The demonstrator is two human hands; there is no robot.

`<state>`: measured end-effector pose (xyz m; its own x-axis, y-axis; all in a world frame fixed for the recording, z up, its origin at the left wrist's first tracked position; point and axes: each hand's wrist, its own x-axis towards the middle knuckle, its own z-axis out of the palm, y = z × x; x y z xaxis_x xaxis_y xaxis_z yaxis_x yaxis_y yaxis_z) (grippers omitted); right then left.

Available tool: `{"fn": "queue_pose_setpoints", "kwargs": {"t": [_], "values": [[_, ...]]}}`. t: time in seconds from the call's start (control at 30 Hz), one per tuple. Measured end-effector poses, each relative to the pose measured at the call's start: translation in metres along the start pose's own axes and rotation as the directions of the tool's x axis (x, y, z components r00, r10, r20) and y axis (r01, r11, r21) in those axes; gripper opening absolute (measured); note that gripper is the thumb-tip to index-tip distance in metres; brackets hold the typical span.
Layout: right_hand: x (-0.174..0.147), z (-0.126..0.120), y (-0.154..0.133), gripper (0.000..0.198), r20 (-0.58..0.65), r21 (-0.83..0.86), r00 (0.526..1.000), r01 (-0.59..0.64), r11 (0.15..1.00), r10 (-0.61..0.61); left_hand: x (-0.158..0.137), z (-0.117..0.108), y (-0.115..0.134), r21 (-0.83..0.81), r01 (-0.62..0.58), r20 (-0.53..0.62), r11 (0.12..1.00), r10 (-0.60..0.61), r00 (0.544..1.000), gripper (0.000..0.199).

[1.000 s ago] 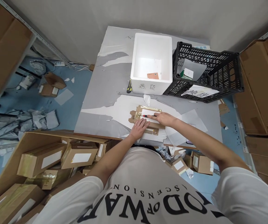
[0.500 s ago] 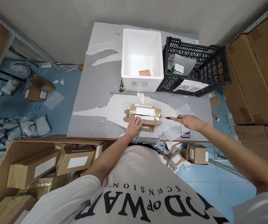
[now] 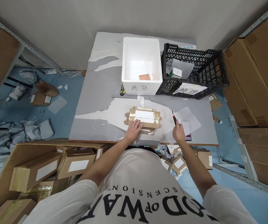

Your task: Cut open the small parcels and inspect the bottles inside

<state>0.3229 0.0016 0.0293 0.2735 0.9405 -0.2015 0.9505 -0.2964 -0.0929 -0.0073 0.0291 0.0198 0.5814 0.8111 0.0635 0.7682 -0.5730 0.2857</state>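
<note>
A flat brown cardboard box (image 3: 156, 122) with shiny tape and a white label lies near the table's front edge. Across its label runs a dark slit. My left hand (image 3: 134, 130) rests on the box's near left part, fingers stretched out and lying flat. To the right of the box, my right hand (image 3: 178, 133) is wrapped round a craft knife (image 3: 174, 117) with a red and black handle. The blade points up and away, apart from the box. Beside that hand lies a phone (image 3: 188, 137), partly covered by white paper.
Behind the box stand a white foam box (image 3: 141, 88) holding an orange card and a black plastic crate (image 3: 217, 70). A yellow and black cutter (image 3: 122, 90) lies by the foam box. A large carton (image 3: 22, 149) of parcels stands at front left; stacked cartons (image 3: 259, 93) line the right.
My right hand has drawn in toward my body with the craft knife, whose blade has swung from pointing at the box to pointing away. My left hand stays on the box.
</note>
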Motion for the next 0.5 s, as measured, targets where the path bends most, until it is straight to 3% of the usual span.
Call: {"fn": "queue_pose_setpoints", "kwargs": {"t": [0.13,0.27,0.33,0.4,0.5], "values": [[-0.002,0.043,-0.034,0.057,0.142,-0.052,0.990,-0.013,0.999,0.021,-0.003,-0.006,-0.002,-0.035,-0.030,-0.007,0.999,0.030,1.000,0.058],[-0.006,0.050,-0.044,0.056,0.134,-0.050,0.991,0.010,0.999,-0.003,-0.008,-0.011,-0.005,-0.058,0.025,-0.092,0.998,-0.030,0.995,0.053],[-0.003,0.042,-0.047,0.054,0.090,0.009,0.996,0.010,1.000,-0.010,-0.011,-0.011,-0.012,-0.112,0.104,-0.147,0.988,-0.119,0.982,0.052],[0.003,0.028,-0.055,0.055,0.050,0.167,0.998,0.014,0.986,-0.022,-0.013,-0.008,-0.024,-0.233,0.235,-0.187,0.943,-0.281,0.941,0.058],[0.011,0.007,-0.074,0.061,0.114,0.485,0.991,0.001,0.875,-0.064,-0.009,-0.002,-0.045,-0.495,0.446,-0.077,0.746,-0.548,0.833,0.060]]}}
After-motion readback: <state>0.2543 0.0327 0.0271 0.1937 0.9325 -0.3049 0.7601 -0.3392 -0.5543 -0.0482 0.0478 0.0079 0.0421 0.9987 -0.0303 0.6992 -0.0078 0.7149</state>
